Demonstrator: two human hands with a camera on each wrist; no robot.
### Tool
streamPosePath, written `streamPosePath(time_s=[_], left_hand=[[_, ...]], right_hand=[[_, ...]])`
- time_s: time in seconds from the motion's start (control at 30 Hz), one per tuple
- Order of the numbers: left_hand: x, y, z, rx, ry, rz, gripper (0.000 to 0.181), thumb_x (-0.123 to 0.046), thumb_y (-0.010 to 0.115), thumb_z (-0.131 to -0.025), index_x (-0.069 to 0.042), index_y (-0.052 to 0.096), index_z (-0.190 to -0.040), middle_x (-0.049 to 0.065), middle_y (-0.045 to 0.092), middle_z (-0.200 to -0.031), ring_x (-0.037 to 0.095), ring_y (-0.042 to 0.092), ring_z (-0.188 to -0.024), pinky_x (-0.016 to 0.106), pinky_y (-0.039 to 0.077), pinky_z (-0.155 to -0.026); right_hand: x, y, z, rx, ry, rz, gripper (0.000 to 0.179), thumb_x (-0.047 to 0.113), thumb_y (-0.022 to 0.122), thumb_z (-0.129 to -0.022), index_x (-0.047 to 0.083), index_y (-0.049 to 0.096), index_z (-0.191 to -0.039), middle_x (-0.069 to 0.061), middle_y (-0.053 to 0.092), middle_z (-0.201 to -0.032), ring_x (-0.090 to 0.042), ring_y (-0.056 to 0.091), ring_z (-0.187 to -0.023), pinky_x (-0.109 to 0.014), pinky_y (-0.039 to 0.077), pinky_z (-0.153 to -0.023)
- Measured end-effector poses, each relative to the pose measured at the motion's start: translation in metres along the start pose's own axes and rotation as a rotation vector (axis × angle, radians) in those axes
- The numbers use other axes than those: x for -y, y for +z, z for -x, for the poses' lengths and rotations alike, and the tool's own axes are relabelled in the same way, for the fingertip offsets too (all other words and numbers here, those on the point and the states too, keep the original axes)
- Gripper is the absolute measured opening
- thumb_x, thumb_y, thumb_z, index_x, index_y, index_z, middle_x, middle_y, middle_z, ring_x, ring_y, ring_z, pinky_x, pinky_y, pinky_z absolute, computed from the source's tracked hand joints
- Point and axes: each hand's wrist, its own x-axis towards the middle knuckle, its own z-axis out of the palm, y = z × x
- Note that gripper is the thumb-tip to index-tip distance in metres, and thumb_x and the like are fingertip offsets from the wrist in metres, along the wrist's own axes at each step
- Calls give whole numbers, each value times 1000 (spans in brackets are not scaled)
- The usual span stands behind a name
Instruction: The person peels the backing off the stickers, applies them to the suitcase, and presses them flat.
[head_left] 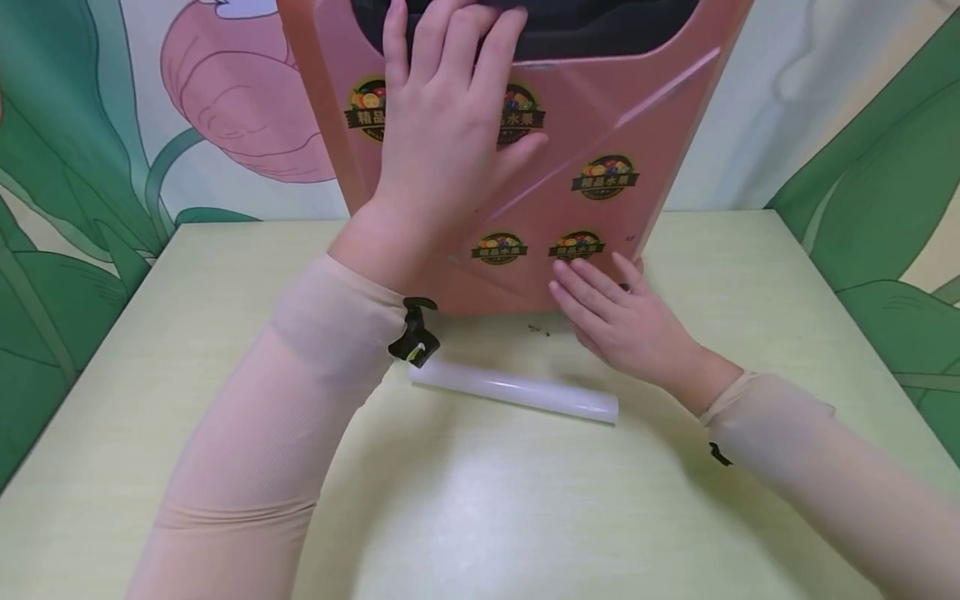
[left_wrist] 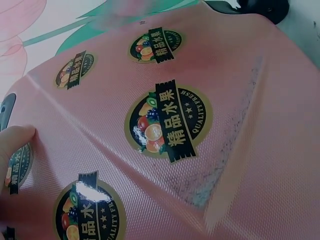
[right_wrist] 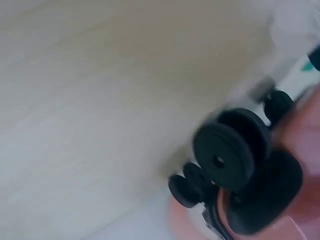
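A pink suitcase [head_left: 555,200] leans up at the back of the table, with several round fruit-brand stickers [head_left: 606,177] on its textured shell. My left hand [head_left: 446,125] lies on its upper part, fingers straight and reaching over the black recess [head_left: 600,25]. The left wrist view shows the thumb [left_wrist: 17,140] over one sticker, and a grey scuff [left_wrist: 202,192] beside a crease. Low on the suitcase's right side, my right hand [head_left: 630,325] has its straight fingers at the bottom sticker [head_left: 576,244]. Black wheels [right_wrist: 225,155] show in the right wrist view.
A white roll [head_left: 517,392] lies across the table [head_left: 480,517] in front of the suitcase. Small dark crumbs [head_left: 538,330] lie by its bottom edge. Behind stands a wall [head_left: 247,100] painted with leaves and a pink flower.
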Motion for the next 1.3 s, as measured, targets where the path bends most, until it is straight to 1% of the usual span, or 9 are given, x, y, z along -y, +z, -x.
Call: streamPosePath(time_s=[0.07, 0.13, 0.3, 0.43, 0.5, 0.7, 0.9, 1.07, 1.3], left_hand=[[0, 1, 1, 1, 7, 8, 67, -56, 42, -91, -8, 41, -138, 11, 44, -133, 27, 27, -131, 45, -4, -110], [0, 2, 1, -6, 25, 18, 67, -56, 40, -91, -7, 42, -137, 11, 45, -132, 28, 27, -132, 46, -4, -110], [1, 7, -2, -57, 67, 70, 70, -60, 38, -90, -6, 45, -134, 11, 47, -130, 27, 29, -129, 46, -2, -110], [3, 8, -4, -88, 75, 103, 69, -59, 39, -90, -5, 47, -132, 10, 49, -129, 27, 32, -126, 45, 1, -110], [5, 7, -4, -96, 73, 107, 67, -58, 39, -90, -5, 47, -131, 9, 49, -129, 27, 33, -125, 44, 3, -109], [8, 6, -2, -96, 55, 95, 68, -59, 37, -91, -6, 48, -130, 9, 50, -129, 27, 34, -125, 44, 4, -109], [9, 7, 0, -122, 51, 121, 70, -62, 38, -89, -6, 50, -129, 10, 51, -125, 27, 34, -124, 43, 1, -110], [4, 8, -1, -124, 48, 124, 70, -62, 36, -90, -8, 50, -132, 11, 51, -123, 27, 34, -124, 43, 0, -110], [-1, 10, -3, -127, 43, 121, 69, -62, 37, -89, -8, 52, -130, 10, 51, -122, 26, 34, -124, 43, 0, -110]], right_hand=[[0, 4, 2, 115, -63, 36, 46, 26, 30, -103, 5, 35, -143, -4, 16, -154, -21, 19, -139, -53, 22, -106], [-2, 6, 5, 191, -56, 76, 48, 31, 26, -103, 6, 38, -142, -2, 15, -154, -19, 20, -139, -50, 20, -107], [-9, 3, 15, 214, -27, 183, 51, 37, 27, -103, 12, 28, -147, 3, 14, -155, -14, 19, -139, -49, 22, -107], [-15, -7, 20, 239, 6, 200, 53, 40, 21, -103, 14, 19, -149, 5, 7, -155, -13, 11, -141, -50, 21, -107], [-19, -11, 24, 232, 34, 206, 54, 41, 22, -102, 14, 21, -149, 6, 9, -155, -13, 13, -140, -49, 20, -107], [-25, -16, 38, 130, 114, 198, 55, 43, 25, -101, 10, 34, -145, 1, 22, -153, -16, 21, -139, -50, 17, -108], [-2, -4, 19, 94, -20, 138, 50, 37, 31, -101, 4, 46, -137, -5, 27, -151, -20, 26, -137, -53, 25, -104], [2, 4, -3, 120, -36, 189, 51, 36, 33, -101, 10, 32, -146, 2, 17, -154, -15, 17, -140, -48, 23, -107], [-13, -1, 3, 114, -43, 274, 54, 36, 34, -101, 17, 20, -149, 8, 12, -155, -9, 13, -140, -46, 23, -106]])
